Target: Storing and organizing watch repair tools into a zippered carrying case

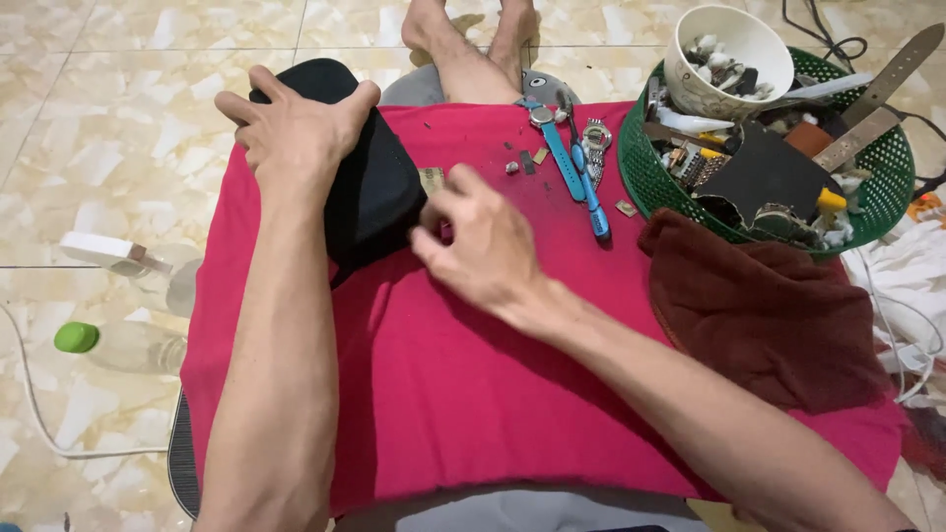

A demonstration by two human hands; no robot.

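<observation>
Pouch, black and soft-looking, is pinned flat near the left edge of the red cloth, one end overhanging toward the floor. The left hand is spread over its top, fingers splayed wide and curled over the far rim, apparently so that it is kept from sliding. The right hand is brought in at the pouch's near side, thumb and forefinger pinched narrow at its edge; whether a zip tab or seam is caught between them cannot be told. A small tan scrap is seen just beside that pinch. The pouch is matte, rounded at the corners and slightly domed. Watches and a blue tool are laid mid-cloth, within reach, and a green basket of parts is kept to the right, with a brown rag before it.
</observation>
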